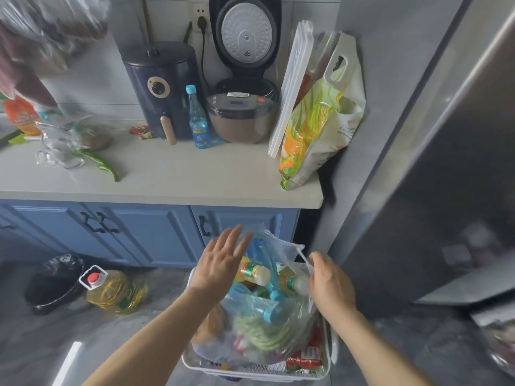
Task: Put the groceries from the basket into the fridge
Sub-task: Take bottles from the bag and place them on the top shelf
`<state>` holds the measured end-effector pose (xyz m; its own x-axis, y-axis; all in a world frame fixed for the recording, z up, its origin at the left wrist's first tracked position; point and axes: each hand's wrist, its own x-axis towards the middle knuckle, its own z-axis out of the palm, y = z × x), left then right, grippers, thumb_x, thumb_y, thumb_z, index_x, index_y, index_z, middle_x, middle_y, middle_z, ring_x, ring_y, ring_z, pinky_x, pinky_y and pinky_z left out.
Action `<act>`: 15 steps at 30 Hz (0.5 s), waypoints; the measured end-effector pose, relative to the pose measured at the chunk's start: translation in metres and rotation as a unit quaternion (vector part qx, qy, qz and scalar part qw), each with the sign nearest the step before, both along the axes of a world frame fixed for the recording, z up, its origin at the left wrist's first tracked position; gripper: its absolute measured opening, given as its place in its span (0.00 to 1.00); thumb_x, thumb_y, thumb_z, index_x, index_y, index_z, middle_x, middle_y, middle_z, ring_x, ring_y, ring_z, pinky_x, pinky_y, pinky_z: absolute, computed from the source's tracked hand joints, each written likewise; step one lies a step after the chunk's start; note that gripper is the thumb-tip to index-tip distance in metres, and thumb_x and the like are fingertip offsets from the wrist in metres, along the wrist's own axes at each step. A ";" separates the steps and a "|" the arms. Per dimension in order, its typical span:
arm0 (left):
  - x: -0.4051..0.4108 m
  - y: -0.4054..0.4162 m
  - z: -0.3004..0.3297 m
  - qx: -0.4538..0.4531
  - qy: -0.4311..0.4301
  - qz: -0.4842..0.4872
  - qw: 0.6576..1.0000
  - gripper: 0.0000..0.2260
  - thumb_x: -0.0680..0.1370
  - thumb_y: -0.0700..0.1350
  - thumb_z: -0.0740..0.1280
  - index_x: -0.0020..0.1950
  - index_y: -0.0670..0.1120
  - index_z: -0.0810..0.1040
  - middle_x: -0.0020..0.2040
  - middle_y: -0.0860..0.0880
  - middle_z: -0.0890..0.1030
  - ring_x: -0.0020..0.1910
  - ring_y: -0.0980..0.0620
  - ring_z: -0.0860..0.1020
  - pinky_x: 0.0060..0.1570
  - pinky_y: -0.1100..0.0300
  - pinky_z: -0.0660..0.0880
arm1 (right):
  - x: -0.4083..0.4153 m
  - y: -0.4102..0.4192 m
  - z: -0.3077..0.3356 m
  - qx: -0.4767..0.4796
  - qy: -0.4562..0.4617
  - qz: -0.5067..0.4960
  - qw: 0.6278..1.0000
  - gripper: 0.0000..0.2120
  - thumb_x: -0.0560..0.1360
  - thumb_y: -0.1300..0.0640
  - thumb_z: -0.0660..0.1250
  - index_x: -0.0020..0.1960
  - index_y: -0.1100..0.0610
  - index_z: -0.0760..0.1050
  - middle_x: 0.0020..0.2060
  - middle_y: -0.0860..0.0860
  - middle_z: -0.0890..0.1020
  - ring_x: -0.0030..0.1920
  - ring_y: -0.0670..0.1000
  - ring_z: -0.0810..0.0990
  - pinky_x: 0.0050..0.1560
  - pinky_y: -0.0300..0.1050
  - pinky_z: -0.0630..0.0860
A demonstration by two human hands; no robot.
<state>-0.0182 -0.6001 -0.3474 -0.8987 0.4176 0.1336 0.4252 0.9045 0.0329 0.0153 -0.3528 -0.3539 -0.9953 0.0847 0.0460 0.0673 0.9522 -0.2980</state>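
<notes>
Down over the basket (324,358), the right hand (330,282) pinches a thin handle of the clear plastic bag (278,324), fingers curled around the stretched strip at the bag's right edge. The left hand (220,260) hovers flat above the bag's open mouth, fingers straight and spread, gripping nothing; whether it brushes the plastic is hard to tell. Inside the bag sit bottles with blue caps (271,313), two yellow bottles (252,271) with green labels, and a coil of green beans (262,332). The bag fills the white wire basket on the floor, red packets (309,355) wedged at its right side. Just to the right stands the fridge (434,162), its grey door closed. To the left on the floor, a big oil jug (114,291) sits beside a black-lined bin (55,282). Up on the counter (167,174): an air fryer (161,87), a blue bottle (198,121), an open rice cooker (242,112), a green pepper (100,162).
</notes>
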 end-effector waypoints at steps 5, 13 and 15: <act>-0.006 0.001 -0.011 -0.124 -0.040 -0.131 0.983 0.49 0.60 0.47 0.80 0.77 0.50 0.58 0.76 0.49 0.60 0.75 0.48 0.59 0.75 0.48 0.53 | 0.002 0.004 -0.005 0.125 0.038 0.154 0.979 0.50 0.60 0.78 0.58 0.78 0.52 0.52 0.77 0.52 0.55 0.76 0.58 0.55 0.71 0.62 0.60; -0.012 0.010 -0.017 -0.156 -0.133 -0.106 0.973 0.40 0.76 0.53 0.68 0.78 0.51 0.45 0.78 0.51 0.53 0.77 0.49 0.44 0.71 0.50 0.31 | 0.006 0.003 -0.017 0.119 -0.004 0.290 0.950 0.34 0.70 0.71 0.60 0.73 0.50 0.64 0.76 0.49 0.60 0.77 0.55 0.48 0.75 0.61 0.39; -0.014 0.008 -0.018 -0.137 -0.152 -0.110 0.973 0.37 0.76 0.53 0.67 0.78 0.53 0.48 0.77 0.53 0.56 0.77 0.51 0.45 0.73 0.51 0.33 | 0.008 0.002 -0.016 0.100 -0.030 0.299 0.949 0.33 0.73 0.71 0.57 0.74 0.49 0.61 0.74 0.48 0.63 0.77 0.54 0.48 0.75 0.62 0.43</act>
